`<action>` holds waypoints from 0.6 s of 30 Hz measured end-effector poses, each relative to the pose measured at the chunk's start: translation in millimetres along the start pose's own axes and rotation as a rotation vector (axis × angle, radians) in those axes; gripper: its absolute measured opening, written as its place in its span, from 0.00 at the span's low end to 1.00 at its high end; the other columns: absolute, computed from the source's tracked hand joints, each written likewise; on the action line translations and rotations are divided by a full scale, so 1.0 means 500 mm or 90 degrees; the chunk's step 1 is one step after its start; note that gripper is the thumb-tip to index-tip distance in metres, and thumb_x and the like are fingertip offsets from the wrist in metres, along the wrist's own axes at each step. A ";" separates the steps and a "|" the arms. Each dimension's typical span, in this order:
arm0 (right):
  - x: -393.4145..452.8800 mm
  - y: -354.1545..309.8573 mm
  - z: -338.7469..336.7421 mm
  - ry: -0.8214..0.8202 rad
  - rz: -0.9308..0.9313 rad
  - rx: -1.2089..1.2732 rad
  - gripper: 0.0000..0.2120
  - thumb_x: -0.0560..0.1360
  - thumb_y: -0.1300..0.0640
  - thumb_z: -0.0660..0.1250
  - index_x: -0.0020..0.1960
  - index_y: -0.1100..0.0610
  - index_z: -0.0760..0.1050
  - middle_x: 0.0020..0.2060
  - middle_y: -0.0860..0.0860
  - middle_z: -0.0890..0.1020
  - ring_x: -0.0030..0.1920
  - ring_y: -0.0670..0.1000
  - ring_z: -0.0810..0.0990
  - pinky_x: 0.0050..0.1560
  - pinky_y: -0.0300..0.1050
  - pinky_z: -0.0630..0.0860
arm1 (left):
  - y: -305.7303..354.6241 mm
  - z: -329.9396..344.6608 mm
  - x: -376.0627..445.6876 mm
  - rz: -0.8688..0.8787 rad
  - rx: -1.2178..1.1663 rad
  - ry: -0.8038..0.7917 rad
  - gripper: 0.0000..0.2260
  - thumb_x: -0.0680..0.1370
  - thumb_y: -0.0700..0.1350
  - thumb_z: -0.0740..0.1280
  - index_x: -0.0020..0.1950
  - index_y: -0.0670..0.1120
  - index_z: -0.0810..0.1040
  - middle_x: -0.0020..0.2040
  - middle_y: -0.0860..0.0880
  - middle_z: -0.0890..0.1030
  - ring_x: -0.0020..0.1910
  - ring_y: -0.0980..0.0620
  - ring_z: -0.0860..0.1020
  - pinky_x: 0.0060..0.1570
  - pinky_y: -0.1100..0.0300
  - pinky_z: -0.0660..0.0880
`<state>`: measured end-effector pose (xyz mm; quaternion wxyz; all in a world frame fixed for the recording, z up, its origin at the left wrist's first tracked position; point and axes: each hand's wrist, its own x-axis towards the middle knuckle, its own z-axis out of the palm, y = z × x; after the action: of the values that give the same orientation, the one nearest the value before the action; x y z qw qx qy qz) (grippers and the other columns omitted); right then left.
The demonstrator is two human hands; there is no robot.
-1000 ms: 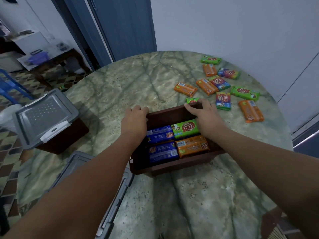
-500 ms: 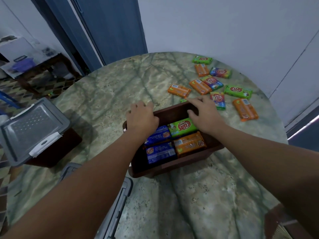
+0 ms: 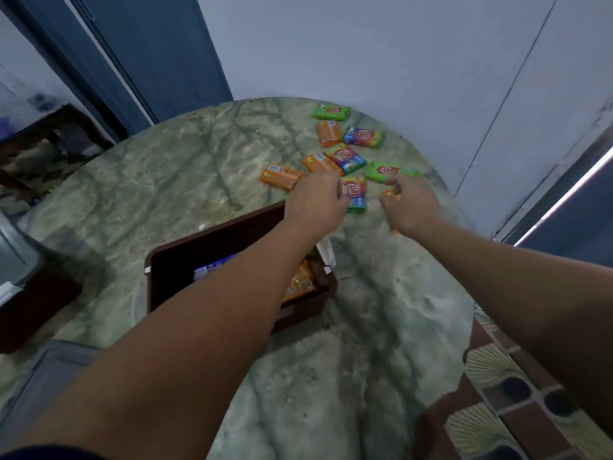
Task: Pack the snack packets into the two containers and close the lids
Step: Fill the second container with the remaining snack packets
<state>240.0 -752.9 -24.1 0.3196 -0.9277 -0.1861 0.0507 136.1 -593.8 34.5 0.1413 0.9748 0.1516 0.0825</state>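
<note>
An open brown container (image 3: 212, 247) stands mid-table with blue (image 3: 212, 268) and orange (image 3: 300, 283) packets inside, partly hidden by my left forearm. Several loose packets lie beyond it: green (image 3: 331, 112), orange (image 3: 280, 175), multicolour (image 3: 363, 137). My left hand (image 3: 315, 200) hovers past the container's far rim, with its fingertips at the left edge of a multicolour packet (image 3: 357, 194). My right hand (image 3: 408, 204) is curled over an orange packet (image 3: 388, 194), which shows at its fingers and under its wrist. A second brown container (image 3: 33, 303) with a grey lid (image 3: 13, 260) sits at the far left.
A loose grey lid (image 3: 43, 376) lies at the near left table edge. The round marble table (image 3: 381, 327) ends close on the right above a patterned tile floor (image 3: 497, 410). A white wall and a blue door (image 3: 159, 54) stand behind.
Both hands left the container's far rim and moved forward to the loose packets. The view swung right, pushing the lidded container to the frame's left edge.
</note>
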 end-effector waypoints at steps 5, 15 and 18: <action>0.026 0.054 -0.015 -0.045 0.034 -0.010 0.18 0.78 0.46 0.66 0.65 0.52 0.79 0.60 0.59 0.79 0.60 0.60 0.78 0.60 0.50 0.74 | 0.049 0.068 0.051 0.000 0.002 -0.053 0.05 0.79 0.45 0.63 0.46 0.46 0.77 0.45 0.46 0.79 0.44 0.44 0.78 0.42 0.48 0.78; 0.051 0.111 -0.016 -0.080 0.098 -0.020 0.26 0.79 0.46 0.67 0.73 0.53 0.67 0.64 0.58 0.74 0.64 0.61 0.74 0.63 0.51 0.69 | 0.051 0.166 0.129 -0.060 0.074 -0.152 0.07 0.79 0.49 0.65 0.48 0.46 0.75 0.49 0.43 0.79 0.50 0.41 0.79 0.41 0.51 0.72; 0.058 0.113 -0.010 -0.089 0.116 -0.013 0.27 0.78 0.45 0.68 0.73 0.55 0.67 0.64 0.59 0.73 0.65 0.61 0.73 0.63 0.51 0.69 | 0.042 0.183 0.159 -0.151 0.025 -0.142 0.13 0.79 0.47 0.66 0.61 0.42 0.75 0.57 0.40 0.80 0.57 0.39 0.79 0.52 0.47 0.77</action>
<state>285.6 -785.7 -54.1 0.2904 -0.9382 -0.1236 0.1419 235.2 -610.7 -36.3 0.1467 0.9557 0.2508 -0.0468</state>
